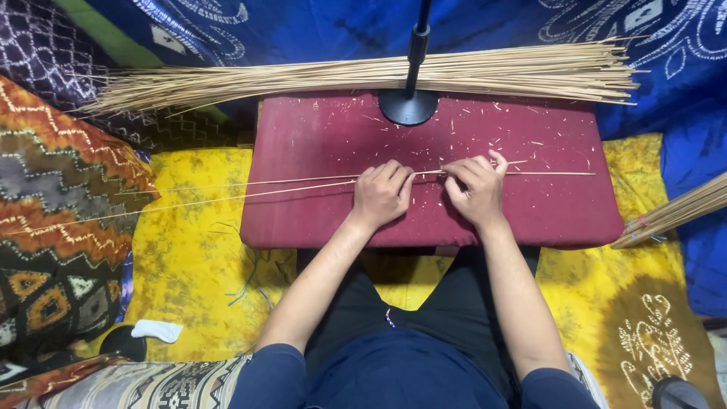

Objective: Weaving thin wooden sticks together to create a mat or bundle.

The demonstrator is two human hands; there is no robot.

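My left hand [383, 192] and my right hand [475, 185] rest side by side on a dark red padded board [318, 144]. Both pinch long thin pale sticks [250, 189] that lie across the board and stretch out far to the left over the yellow cloth. A shorter stretch of stick [553, 173] runs out to the right of my right hand. Small pale shavings are scattered over the board's top.
A big bundle of thin pale sticks [363, 76] lies across the far edge of the board. A black stand with a round base [409, 106] rises there. Another stick bundle [674, 212] lies at the right. Patterned cushions [53, 197] sit left; yellow cloth [189, 265] covers the floor.
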